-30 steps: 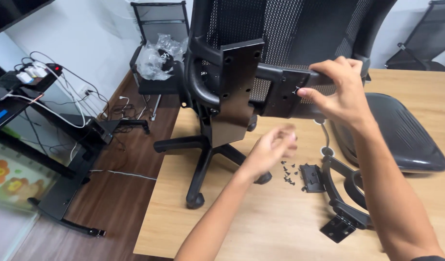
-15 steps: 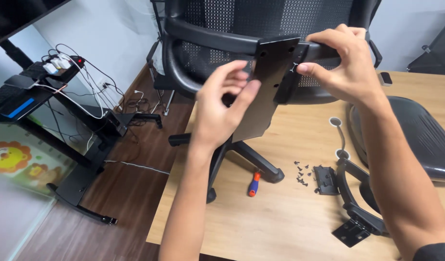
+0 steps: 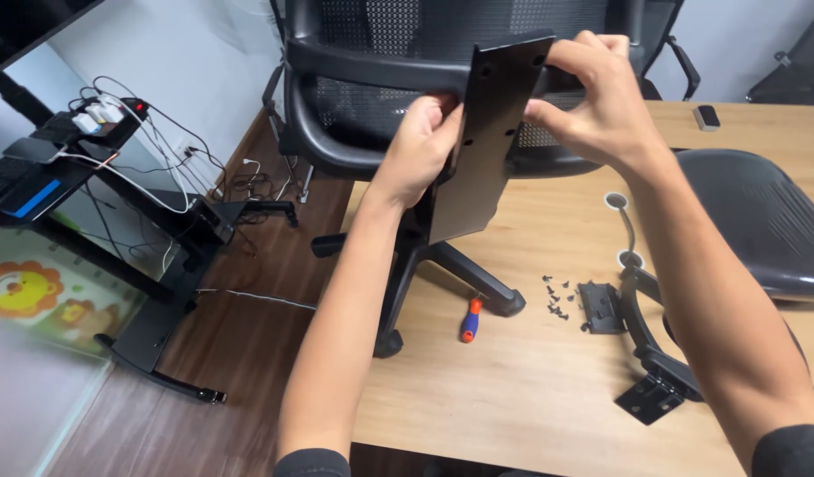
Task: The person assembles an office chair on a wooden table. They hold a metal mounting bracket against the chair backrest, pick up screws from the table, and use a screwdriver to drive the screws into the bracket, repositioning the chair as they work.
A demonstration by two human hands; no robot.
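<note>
A black mesh chair backrest point(image 3: 407, 53) stands upright at the table's far edge, with a flat black metal bracket plate point(image 3: 482, 150) hanging down from its frame. My left hand point(image 3: 416, 146) grips the plate's left edge from behind the lower frame bar. My right hand point(image 3: 597, 97) holds the plate's top right corner against the backrest frame. The plate shows small screw holes near its top. Below it, a black star base point(image 3: 451, 265) with casters lies on the wooden table point(image 3: 513, 389).
Several small black screws point(image 3: 555, 296) lie by a black bracket point(image 3: 599, 306) and armrest part point(image 3: 659, 371). An orange and blue screwdriver point(image 3: 470, 320) lies near the base. The black seat cushion point(image 3: 760, 221) sits at right. A desk with cables point(image 3: 115, 150) stands left.
My left hand rose from the screws on the table to the plate's left edge. The backrest and plate now sit closer and more upright in view.
</note>
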